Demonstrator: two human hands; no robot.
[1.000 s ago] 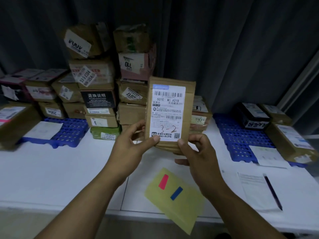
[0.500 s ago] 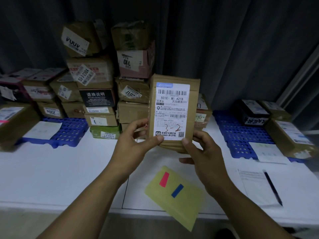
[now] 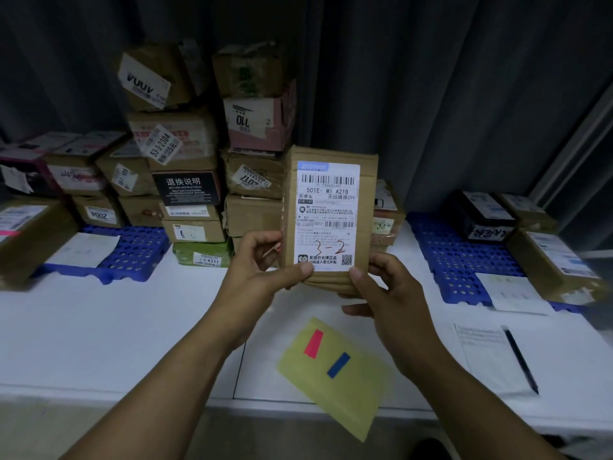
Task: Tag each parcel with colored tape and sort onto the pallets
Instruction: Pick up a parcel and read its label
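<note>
Well left of the yellow sheet (image 3: 348, 386) and farther back lies the left blue pallet (image 3: 132, 250), with stacked boxes (image 3: 185, 144) beside it. Above the sheet the left hand (image 3: 262, 270) pinches the parcel (image 3: 368, 194) at its lower left corner, thumb on the label; the right hand (image 3: 384, 293) grips the lower right corner likewise, holding it upright off the table. Right of the sheet and farther back sits the right blue pallet (image 3: 444, 250), a pen (image 3: 519, 358) nearer

Forearms raised, left grip (image 3: 263, 272), right grip (image 3: 388, 293) — thumbs forward, fingers curled
</note>
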